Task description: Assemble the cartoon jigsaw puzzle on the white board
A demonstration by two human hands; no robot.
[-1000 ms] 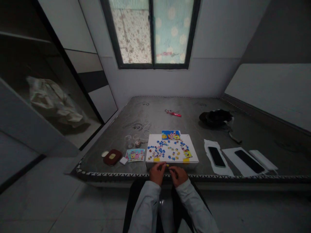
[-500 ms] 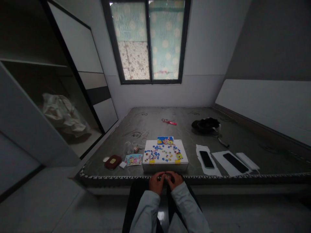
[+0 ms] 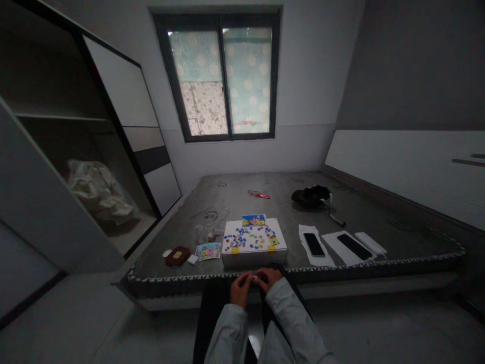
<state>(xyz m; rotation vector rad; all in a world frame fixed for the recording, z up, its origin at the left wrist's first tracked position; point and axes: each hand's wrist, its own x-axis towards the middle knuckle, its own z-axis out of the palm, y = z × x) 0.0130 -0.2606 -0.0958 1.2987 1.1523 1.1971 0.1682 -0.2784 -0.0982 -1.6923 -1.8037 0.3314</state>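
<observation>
My left hand [image 3: 240, 288] and my right hand [image 3: 269, 278] meet just in front of the mattress edge, fingers pinched together around something small and pale, probably a puzzle piece [image 3: 255, 277]. Just beyond them lies a white box [image 3: 253, 255] topped with several loose blue and yellow puzzle pieces [image 3: 250, 237]. A coloured picture card [image 3: 253, 220] lies at the box's far edge, and another printed card [image 3: 208, 251] sits left of the box.
On the grey mattress [image 3: 382, 212]: a dark red case [image 3: 177, 256], clear cups and a white cable [image 3: 212, 230] at left; two phones [image 3: 313, 244] on white sheets at right; a black bundle [image 3: 311, 196] and red wrapper [image 3: 259, 194] farther back. An open cupboard stands left.
My hands have drawn back from the box's front edge toward my lap, still together. The view has tilted up and pulled away, so the mattress looks smaller.
</observation>
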